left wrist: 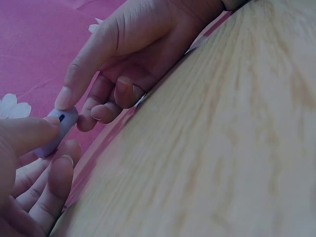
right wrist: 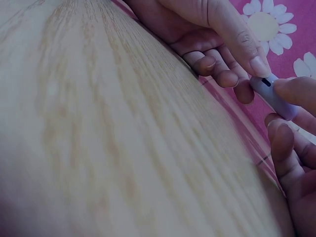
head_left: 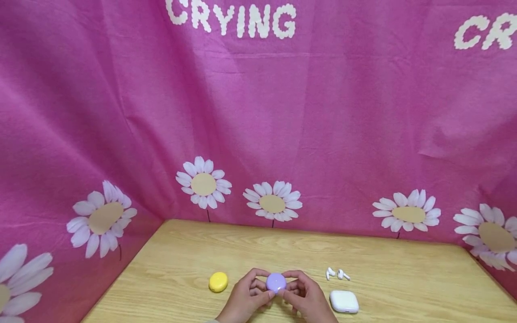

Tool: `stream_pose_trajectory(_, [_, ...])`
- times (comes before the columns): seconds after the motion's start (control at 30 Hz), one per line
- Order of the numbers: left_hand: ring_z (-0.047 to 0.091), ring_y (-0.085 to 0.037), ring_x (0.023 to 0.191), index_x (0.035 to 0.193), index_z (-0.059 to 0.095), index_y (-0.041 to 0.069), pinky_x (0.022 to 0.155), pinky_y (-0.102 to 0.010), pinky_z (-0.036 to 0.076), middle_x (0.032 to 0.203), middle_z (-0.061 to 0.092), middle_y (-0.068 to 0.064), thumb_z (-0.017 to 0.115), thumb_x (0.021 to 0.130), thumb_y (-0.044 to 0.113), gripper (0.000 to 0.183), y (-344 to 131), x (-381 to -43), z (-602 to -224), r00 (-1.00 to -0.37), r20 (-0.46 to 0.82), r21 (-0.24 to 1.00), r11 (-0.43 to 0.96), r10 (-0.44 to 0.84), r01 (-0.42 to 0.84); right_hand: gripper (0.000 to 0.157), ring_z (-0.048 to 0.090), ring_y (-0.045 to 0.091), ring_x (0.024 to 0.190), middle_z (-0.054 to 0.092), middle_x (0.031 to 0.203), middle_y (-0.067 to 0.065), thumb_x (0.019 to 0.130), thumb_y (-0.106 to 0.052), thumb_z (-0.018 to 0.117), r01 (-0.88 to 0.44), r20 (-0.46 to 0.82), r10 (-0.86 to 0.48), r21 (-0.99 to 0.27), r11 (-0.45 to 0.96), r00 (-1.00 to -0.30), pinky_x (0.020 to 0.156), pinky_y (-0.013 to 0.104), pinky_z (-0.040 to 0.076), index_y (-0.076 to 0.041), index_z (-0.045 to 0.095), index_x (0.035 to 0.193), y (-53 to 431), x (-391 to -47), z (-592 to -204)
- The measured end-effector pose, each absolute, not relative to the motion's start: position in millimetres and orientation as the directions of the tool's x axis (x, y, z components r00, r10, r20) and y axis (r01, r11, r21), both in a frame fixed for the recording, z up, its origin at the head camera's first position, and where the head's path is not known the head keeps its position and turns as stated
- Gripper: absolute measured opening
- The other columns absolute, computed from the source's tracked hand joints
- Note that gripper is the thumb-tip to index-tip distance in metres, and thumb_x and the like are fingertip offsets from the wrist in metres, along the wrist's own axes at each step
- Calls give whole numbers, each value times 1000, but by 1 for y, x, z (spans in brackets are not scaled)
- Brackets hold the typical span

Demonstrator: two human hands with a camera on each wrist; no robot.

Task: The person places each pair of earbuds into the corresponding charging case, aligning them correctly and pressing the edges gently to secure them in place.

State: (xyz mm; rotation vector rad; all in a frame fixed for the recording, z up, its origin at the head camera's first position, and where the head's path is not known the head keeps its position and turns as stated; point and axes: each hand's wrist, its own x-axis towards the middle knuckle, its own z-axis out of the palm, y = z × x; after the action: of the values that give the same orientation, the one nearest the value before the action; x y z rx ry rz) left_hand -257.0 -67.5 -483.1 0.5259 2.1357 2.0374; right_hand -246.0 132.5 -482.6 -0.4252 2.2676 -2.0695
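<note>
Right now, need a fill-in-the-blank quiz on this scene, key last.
Of the glossy round yellow disc and glossy round purple disc, the left hand and right hand hold the ____ one.
The glossy rounded white case lies nearer the ____ hand.
White stemmed earbuds on the pale wooden table number ____.
The only uncut word on the pink fabric reads ____.
Missing words: purple; right; two; CRYING.

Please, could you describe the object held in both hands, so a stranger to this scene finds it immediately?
At the wooden table, before the pink daisy-print cloth, find the person's left grip and right grip. Both pinch one small, glossy purple disc. The yellow disc lies to its left and the white earbud case to its right; it alone is purple.
</note>
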Motion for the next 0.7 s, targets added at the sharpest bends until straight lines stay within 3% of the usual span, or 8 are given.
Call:
stream_pose_trajectory(0.37, [56, -7, 59, 117, 57, 4, 53, -17, 47, 78, 62, -1, 72, 86, 12, 36, -69, -258, -482, -918, 207, 956, 130, 338, 264, 40, 55, 7, 62, 63, 83, 8, 83, -14, 75, -222, 188, -201, -962, 161, -961, 50, 20, 48, -3, 59, 118, 131, -245, -482])
stream_pose_trajectory(0.7, [55, -7, 55, 113, 59, 0, 48, -16, 46, 73, 60, 0, 69, 83, 1, 31, -67, -258, -485, -924, 190, 950, 175, 331, 258, 35, 51, 2, 62, 58, 76, -3, 79, -14, 78, -294, 238, -197, -894, 339, -951, 56, 17, 43, -4, 63, 110, 128, -248, -486])
